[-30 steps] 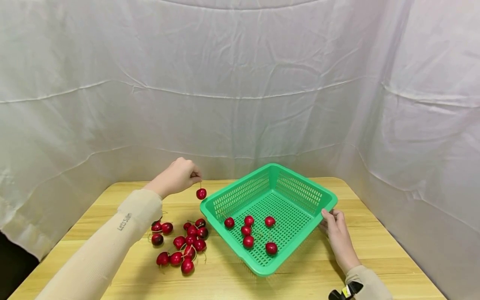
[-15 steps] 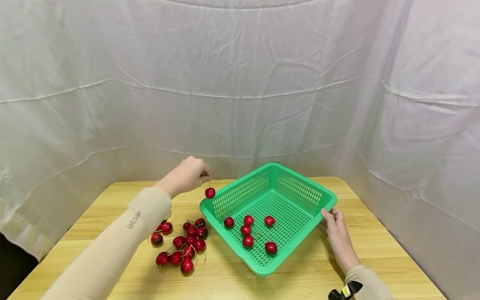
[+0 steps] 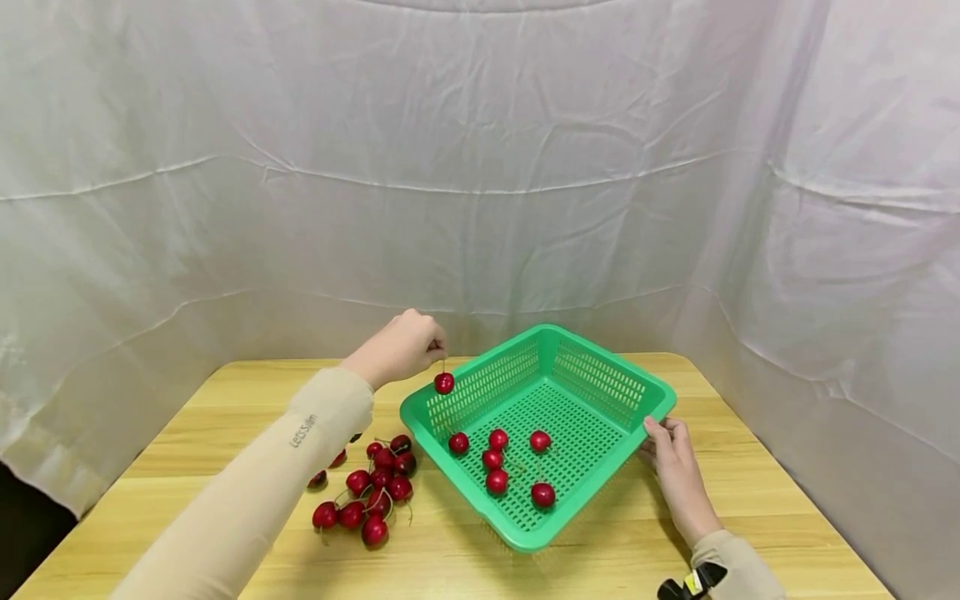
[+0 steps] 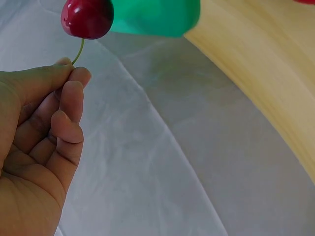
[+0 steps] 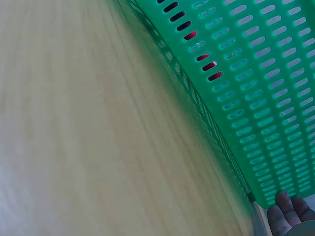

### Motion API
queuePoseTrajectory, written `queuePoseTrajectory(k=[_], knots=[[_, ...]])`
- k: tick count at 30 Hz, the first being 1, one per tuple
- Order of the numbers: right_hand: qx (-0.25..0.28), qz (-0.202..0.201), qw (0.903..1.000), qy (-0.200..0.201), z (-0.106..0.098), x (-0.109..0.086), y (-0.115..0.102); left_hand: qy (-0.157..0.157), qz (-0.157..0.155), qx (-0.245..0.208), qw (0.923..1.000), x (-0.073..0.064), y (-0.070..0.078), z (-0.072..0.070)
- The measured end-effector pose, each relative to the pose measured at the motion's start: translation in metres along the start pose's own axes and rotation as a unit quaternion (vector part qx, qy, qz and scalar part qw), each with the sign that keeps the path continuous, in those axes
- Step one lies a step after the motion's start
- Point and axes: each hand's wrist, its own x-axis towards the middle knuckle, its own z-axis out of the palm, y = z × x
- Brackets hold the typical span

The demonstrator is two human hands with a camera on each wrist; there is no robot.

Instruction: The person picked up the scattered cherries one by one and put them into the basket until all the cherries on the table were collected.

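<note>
My left hand (image 3: 405, 343) pinches a red cherry (image 3: 444, 383) by its thin stem, thumb against forefinger, and the fruit hangs at the left rim of a green plastic basket. In the left wrist view the cherry (image 4: 87, 18) and its green stem show plainly. The basket (image 3: 637, 392) has slotted walls, and several cherries (image 3: 497, 482) lie on its floor. My right hand (image 3: 675, 467) grips the basket's right rim, thumb on top. From the right wrist, its fingertips (image 5: 284, 200) show against the basket's outer wall (image 5: 256, 98).
Left of the basket, several loose cherries (image 3: 381, 479) with stems lie on the wooden table (image 3: 600, 567); some are partly hidden behind the left sleeve. A pale cloth curtain (image 3: 480, 208) surrounds the table's back and sides.
My left hand has carried the dangling cherry rightward, from beside the basket to its left rim. The right hand and the basket stay where they were.
</note>
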Motion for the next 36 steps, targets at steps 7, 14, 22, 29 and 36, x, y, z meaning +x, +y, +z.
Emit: queuePoseTrajectory(k=[7,14,22,29,36], knots=[[0.008,-0.003,1.0,-0.001,-0.001,0.0,0.001,-0.015,0.0,-0.001,0.9999,0.014,0.009,0.013],[0.008,-0.003,1.0,-0.002,0.001,-0.001,0.001,-0.032,-0.001,-0.009,0.9994,0.027,0.018,0.022],[0.001,-0.001,1.0,-0.005,0.002,-0.001,0.0,-0.053,0.022,0.009,0.9983,0.041,0.027,0.032],[-0.003,0.0,1.0,-0.005,0.003,-0.002,-0.002,-0.082,0.024,0.043,0.9954,0.051,0.039,0.042],[-0.007,-0.007,0.9999,-0.008,0.003,-0.003,-0.003,-0.11,0.02,0.055,0.9922,0.055,0.052,0.048]])
